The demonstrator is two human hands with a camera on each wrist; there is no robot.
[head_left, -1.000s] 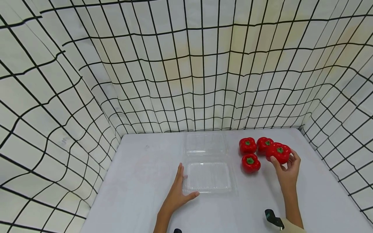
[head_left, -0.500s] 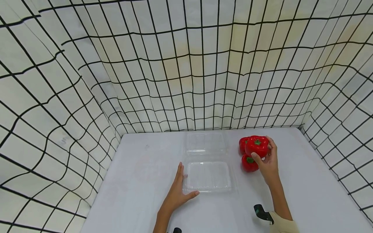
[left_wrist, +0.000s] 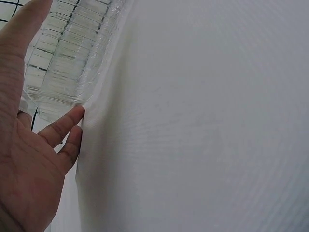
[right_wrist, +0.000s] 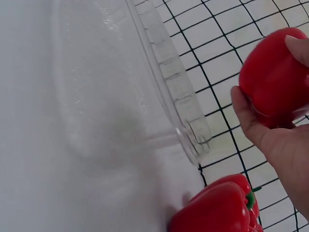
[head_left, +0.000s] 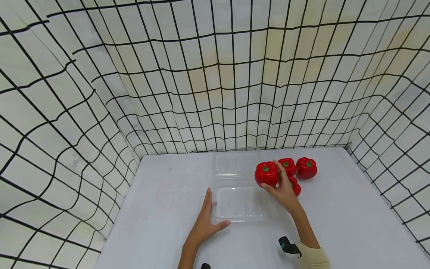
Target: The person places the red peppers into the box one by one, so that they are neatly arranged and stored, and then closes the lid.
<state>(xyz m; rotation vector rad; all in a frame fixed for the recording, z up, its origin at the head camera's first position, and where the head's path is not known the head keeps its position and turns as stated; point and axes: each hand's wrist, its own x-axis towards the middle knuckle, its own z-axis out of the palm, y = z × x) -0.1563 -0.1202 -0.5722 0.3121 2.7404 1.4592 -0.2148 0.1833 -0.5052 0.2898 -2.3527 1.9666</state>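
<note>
A red bell pepper (head_left: 266, 174) with a green stem is held up by my right hand (head_left: 283, 191), thumb on the near side and fingers round the far side. It hangs over the right edge of a clear plastic clamshell container (head_left: 240, 203), whose lid (head_left: 235, 164) lies folded back. In the right wrist view the held pepper (right_wrist: 275, 77) is clear of the container wall (right_wrist: 169, 72). My left hand (head_left: 203, 220) rests at the container's left front corner, fingers straight along its side and thumb spread at the front. The left wrist view shows those fingertips (left_wrist: 75, 113) touching the container's edge.
Three more red peppers stand right of the container: one at the back (head_left: 287, 166), one farther right (head_left: 306, 167), one partly behind my right hand (head_left: 295, 186). A white table (head_left: 161, 209) lies beneath. Black netting (head_left: 235, 93) over white sheeting encloses the back and sides.
My right hand has carried its pepper leftward, from above the right end of the pepper group to the container's right edge. My left hand has stayed in place.
</note>
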